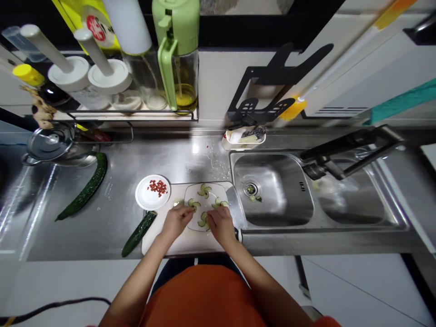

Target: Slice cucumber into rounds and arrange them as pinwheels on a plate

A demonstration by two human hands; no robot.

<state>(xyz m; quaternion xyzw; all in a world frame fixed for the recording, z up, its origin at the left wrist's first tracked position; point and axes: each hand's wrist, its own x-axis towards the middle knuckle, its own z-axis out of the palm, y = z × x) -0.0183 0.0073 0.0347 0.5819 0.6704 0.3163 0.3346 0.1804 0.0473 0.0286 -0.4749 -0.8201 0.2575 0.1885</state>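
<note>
A square white plate [218, 194] rests on a pale cutting board [187, 243] at the counter's front edge. Thin cucumber slices [205, 190] lie fanned on the plate in small groups. My left hand [176, 222] is at the plate's left rim, fingers pinched on a slice there. At the near rim my right hand [221, 225] has its fingers pressed together on the slices at the front of the plate. A cut cucumber piece [139, 233] lies along the board's left edge.
A small round dish [146, 197] with red bits sits left of the board. A whole cucumber [85, 188] lies further left. A steel double sink [272, 195] and dark tap [350, 150] fill the right. Bottles, a pot lid [49, 143] and a rack line the back.
</note>
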